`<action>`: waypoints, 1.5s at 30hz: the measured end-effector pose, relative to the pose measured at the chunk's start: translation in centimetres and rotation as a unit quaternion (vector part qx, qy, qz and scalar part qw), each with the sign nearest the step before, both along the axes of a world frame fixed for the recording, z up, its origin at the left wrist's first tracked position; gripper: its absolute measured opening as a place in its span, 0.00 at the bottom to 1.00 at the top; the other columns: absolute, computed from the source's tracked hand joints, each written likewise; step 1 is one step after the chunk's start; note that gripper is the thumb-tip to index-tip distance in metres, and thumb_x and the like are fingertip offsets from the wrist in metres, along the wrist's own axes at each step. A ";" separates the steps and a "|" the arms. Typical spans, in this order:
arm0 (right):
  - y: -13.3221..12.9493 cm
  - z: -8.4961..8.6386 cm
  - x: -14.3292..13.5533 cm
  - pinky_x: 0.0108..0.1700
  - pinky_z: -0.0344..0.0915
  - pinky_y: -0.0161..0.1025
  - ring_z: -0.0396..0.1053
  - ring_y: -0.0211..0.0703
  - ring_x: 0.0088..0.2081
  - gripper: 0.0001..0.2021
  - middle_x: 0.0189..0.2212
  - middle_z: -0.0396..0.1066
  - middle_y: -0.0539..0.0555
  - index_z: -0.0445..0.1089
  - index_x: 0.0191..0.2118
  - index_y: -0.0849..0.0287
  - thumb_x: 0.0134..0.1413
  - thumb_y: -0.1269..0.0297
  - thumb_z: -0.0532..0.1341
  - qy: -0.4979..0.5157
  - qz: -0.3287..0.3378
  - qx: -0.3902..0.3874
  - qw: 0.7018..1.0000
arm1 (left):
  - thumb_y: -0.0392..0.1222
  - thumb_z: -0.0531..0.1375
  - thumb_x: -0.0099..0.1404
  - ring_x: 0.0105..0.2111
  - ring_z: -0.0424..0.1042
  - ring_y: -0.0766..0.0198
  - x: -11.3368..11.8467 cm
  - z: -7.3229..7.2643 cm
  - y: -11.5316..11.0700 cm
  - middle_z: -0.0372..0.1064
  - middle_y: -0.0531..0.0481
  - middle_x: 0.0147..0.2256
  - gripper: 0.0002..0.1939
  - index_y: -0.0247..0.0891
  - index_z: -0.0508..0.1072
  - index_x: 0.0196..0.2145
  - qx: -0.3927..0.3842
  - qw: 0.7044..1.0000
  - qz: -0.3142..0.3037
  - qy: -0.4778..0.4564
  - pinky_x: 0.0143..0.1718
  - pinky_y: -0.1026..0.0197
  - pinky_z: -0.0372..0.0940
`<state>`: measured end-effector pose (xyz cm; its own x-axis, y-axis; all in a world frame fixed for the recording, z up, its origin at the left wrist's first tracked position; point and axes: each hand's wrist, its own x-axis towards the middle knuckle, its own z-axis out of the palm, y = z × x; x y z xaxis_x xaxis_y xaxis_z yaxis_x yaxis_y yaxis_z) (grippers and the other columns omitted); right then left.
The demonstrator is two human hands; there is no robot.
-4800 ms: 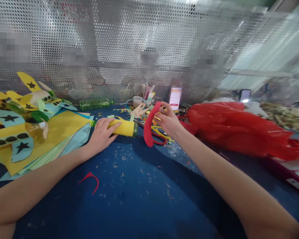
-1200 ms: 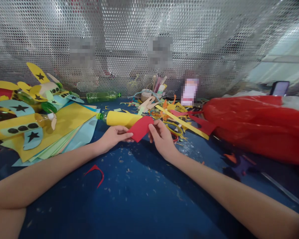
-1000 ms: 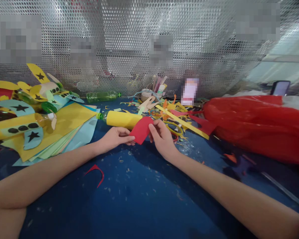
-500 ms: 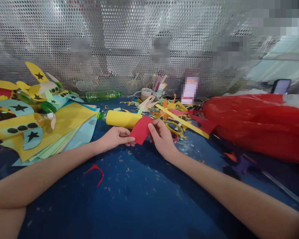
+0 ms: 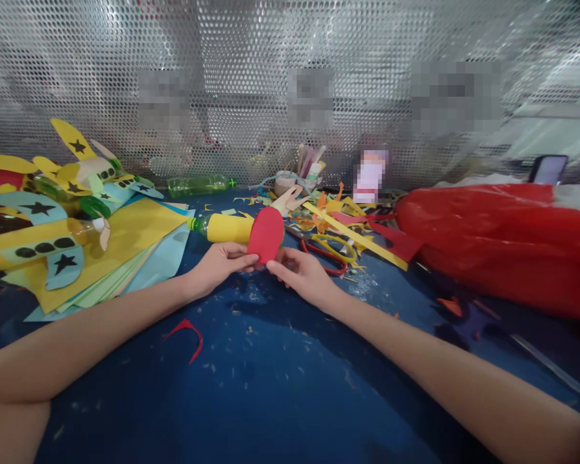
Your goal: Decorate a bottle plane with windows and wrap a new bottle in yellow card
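Observation:
A red paper cutout [image 5: 267,233] with a rounded top stands upright between my two hands. My left hand [image 5: 225,265] pinches its lower left corner between thumb and fingers. At the lower right edge, my right hand [image 5: 300,274] grips it too, the fingers partly hidden behind the paper. Just behind lies a green bottle wrapped in yellow paper [image 5: 228,228], its right end covered by the cutout. Scissors with red and yellow handles [image 5: 329,250] rest to the right of it. A curved red paper scrap [image 5: 188,332] lies on the blue table [image 5: 251,393] nearer to me.
Paper-covered bottle planes [image 5: 43,241] and stacked coloured paper [image 5: 140,238] fill the left. A green bottle [image 5: 200,186] lies at the back, before a perforated metal screen [image 5: 241,77]. Paper scraps [image 5: 338,209] and a large red plastic bag [image 5: 493,238] are on the right.
The red cutout has turned from slanted to upright, rounded end up. My right hand has moved down from its upper edge to its lower edge, and the scissors show more fully.

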<state>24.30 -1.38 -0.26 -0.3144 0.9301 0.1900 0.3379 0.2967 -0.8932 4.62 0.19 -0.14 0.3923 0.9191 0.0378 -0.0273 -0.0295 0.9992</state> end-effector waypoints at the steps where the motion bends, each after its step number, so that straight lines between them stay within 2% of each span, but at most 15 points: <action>1: 0.0 0.0 0.0 0.27 0.63 0.36 0.62 0.36 0.25 0.21 0.24 0.66 0.51 0.66 0.30 0.59 0.50 0.43 0.60 -0.021 0.002 0.017 1.000 | 0.46 0.67 0.54 0.30 0.73 0.68 0.0 0.0 0.0 0.77 0.47 0.33 0.14 0.34 0.79 0.35 0.001 1.000 0.004 -0.002 0.36 0.65 0.66; 4: 0.0 -0.1 0.0 0.29 0.63 0.36 0.63 0.38 0.27 0.19 0.26 0.68 0.52 0.68 0.31 0.60 0.50 0.45 0.60 -0.048 0.009 0.045 0.998 | 0.46 0.68 0.53 0.29 0.71 0.69 0.1 0.1 -0.1 0.77 0.47 0.32 0.14 0.34 0.79 0.35 0.004 1.000 0.007 -0.003 0.35 0.65 0.66; 16: -0.1 0.1 0.0 0.27 0.63 0.36 0.65 0.37 0.24 0.15 0.24 0.69 0.52 0.65 0.28 0.59 0.54 0.51 0.59 -0.016 0.020 0.026 0.999 | 0.47 0.67 0.54 0.34 0.73 0.65 0.1 0.2 -0.3 0.77 0.45 0.34 0.15 0.34 0.78 0.35 0.013 1.000 -0.004 0.013 0.37 0.64 0.67; 23: -0.1 0.1 0.0 0.25 0.63 0.34 0.63 0.35 0.23 0.15 0.22 0.66 0.50 0.63 0.26 0.58 0.53 0.52 0.60 0.001 0.015 0.018 1.000 | 0.47 0.67 0.54 0.33 0.73 0.66 0.2 0.1 -0.3 0.77 0.46 0.35 0.15 0.34 0.77 0.36 0.009 1.000 -0.009 0.013 0.37 0.63 0.67; 30: -0.1 0.1 0.0 0.23 0.61 0.34 0.62 0.35 0.22 0.14 0.23 0.68 0.51 0.65 0.27 0.59 0.52 0.53 0.60 0.007 0.016 0.006 1.000 | 0.48 0.67 0.54 0.34 0.74 0.65 0.1 0.0 -0.1 0.77 0.45 0.36 0.16 0.34 0.77 0.38 0.012 0.999 -0.029 0.007 0.39 0.62 0.67; 34: 0.0 0.0 0.1 0.24 0.60 0.34 0.61 0.34 0.21 0.14 0.21 0.65 0.48 0.62 0.25 0.58 0.52 0.53 0.60 0.005 0.007 0.018 1.000 | 0.47 0.67 0.55 0.34 0.73 0.66 0.1 -0.2 0.0 0.77 0.45 0.37 0.16 0.33 0.77 0.38 0.019 0.999 -0.036 0.008 0.40 0.62 0.67; 45: 0.0 -0.1 0.1 0.23 0.57 0.34 0.58 0.34 0.20 0.16 0.18 0.63 0.47 0.60 0.23 0.57 0.50 0.52 0.62 -0.002 -0.002 0.022 1.000 | 0.43 0.67 0.53 0.32 0.73 0.67 0.1 -0.3 0.1 0.77 0.46 0.36 0.14 0.34 0.77 0.36 0.021 0.999 -0.028 0.025 0.39 0.63 0.67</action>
<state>24.36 -1.33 -0.32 -0.3116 0.9220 0.2299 0.3428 0.3348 -0.8777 4.74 0.27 -0.44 0.4460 0.8934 0.0543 0.0196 -0.0704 0.9973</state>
